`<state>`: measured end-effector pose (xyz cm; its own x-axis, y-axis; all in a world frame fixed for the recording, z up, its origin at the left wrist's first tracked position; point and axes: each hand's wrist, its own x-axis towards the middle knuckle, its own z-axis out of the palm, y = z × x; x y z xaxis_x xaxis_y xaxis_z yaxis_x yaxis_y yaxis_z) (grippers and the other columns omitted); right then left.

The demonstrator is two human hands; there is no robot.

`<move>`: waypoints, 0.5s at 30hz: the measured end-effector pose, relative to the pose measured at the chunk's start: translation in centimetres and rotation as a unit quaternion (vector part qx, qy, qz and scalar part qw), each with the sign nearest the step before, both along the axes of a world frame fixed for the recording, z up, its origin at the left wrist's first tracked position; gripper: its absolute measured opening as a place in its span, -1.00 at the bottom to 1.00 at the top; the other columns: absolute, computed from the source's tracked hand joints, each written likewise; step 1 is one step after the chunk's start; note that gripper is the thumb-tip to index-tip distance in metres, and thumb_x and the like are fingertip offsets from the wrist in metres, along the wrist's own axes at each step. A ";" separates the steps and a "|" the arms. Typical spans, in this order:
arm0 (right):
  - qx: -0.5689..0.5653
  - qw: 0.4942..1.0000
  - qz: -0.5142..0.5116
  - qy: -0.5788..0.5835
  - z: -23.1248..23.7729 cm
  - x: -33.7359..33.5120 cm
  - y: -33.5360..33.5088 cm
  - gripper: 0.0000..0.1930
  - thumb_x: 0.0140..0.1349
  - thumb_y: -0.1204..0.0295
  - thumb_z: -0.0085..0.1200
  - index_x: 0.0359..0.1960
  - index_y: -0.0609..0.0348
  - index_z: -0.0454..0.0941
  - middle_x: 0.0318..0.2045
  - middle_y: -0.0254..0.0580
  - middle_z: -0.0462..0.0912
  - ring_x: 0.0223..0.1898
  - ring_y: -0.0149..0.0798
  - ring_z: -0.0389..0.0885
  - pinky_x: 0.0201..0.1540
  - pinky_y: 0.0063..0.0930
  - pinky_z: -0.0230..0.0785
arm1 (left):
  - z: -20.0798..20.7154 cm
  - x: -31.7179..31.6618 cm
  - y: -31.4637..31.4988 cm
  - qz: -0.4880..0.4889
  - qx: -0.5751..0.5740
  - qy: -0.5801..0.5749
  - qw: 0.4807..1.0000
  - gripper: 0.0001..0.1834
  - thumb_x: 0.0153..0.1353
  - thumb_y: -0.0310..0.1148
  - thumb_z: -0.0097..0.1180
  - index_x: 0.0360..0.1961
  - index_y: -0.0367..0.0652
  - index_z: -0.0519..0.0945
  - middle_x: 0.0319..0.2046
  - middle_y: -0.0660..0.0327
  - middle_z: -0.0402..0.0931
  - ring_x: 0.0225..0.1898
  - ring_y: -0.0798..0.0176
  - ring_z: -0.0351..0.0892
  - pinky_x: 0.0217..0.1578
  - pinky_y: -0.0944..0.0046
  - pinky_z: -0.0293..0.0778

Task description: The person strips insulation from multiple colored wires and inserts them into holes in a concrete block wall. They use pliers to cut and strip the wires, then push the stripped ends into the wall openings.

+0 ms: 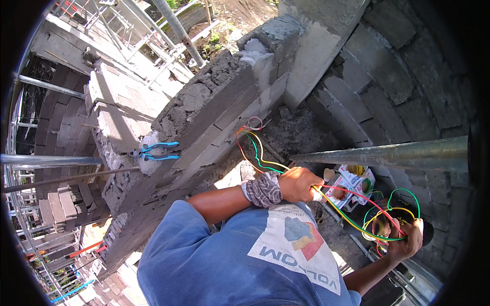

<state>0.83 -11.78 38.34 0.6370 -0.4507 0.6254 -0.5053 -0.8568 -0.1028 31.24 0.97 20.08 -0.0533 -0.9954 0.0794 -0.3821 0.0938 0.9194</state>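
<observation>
My left hand (301, 184), with a patterned grey band at its wrist, is closed around a bundle of electrical wires (352, 223) in red, yellow and green. From this hand the wires run up to the foot of the block wall, where their far ends meet a pale loop (255, 123). My right hand (408, 238) grips the same wires further along, at the lower right. Beyond it a green wire loop (406, 189) arches up. Blue-handled pliers (159, 151) lie on the broken top of the wall, away from both hands.
Printed cardboard boxes (352, 184) with wire coils stand beyond my hands. A thick metal pipe (388, 155) crosses at the right before a block wall (393, 76). The rough low wall (219, 109) runs diagonally at my left. Rebar (71, 181) and scaffolding (168, 30) lie past it.
</observation>
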 end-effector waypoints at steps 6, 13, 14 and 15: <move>0.032 0.999 -0.018 0.013 -0.2 -0.1 0.2 -0.57 -0.10 0.32 0.56 -0.58 0.17 0.42 -0.64 -0.25 0.30 -0.57 -0.10 0.29 -0.41 -0.21 0.11 | -0.4 0.3 0.1 0.011 -0.006 -0.005 1.000 -0.89 0.00 -0.48 0.12 -0.41 -0.27 0.59 -0.58 -0.10 0.52 -0.48 -0.23 0.57 -0.43 -0.09 0.43; 0.071 0.997 -0.021 0.022 0.1 -0.1 -0.2 -0.56 -0.03 0.30 0.55 -0.60 0.14 0.39 -0.65 -0.24 0.29 -0.58 -0.14 0.27 -0.47 -0.28 0.05 | 0.2 0.2 0.2 0.017 -0.005 0.008 1.000 -0.84 -0.02 -0.51 0.10 -0.37 -0.27 0.63 -0.58 -0.12 0.51 -0.50 -0.21 0.57 -0.45 -0.06 0.42; 0.064 0.997 -0.027 0.038 0.1 -0.1 -0.3 -0.56 -0.02 0.32 0.55 -0.60 0.13 0.39 -0.65 -0.24 0.29 -0.59 -0.15 0.27 -0.48 -0.29 0.05 | 0.3 0.4 0.0 0.005 0.004 -0.021 1.000 -0.85 0.06 -0.41 0.24 -0.34 -0.23 0.65 -0.61 -0.03 0.50 -0.50 -0.16 0.57 -0.46 -0.04 0.42; 0.059 0.997 -0.031 0.043 0.1 -0.3 -0.3 -0.56 0.00 0.34 0.55 -0.60 0.13 0.39 -0.66 -0.23 0.29 -0.59 -0.15 0.27 -0.49 -0.29 0.05 | 0.2 0.6 0.0 0.009 -0.017 -0.005 1.000 -0.82 0.07 -0.35 0.29 -0.33 -0.22 0.66 -0.60 0.02 0.50 -0.49 -0.11 0.57 -0.44 -0.01 0.43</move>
<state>0.56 -12.08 38.47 0.6552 -0.5578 0.5095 -0.5681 -0.8083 -0.1543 31.88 0.95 20.25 -0.0356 -0.9930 0.1126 -0.3933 0.1175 0.9119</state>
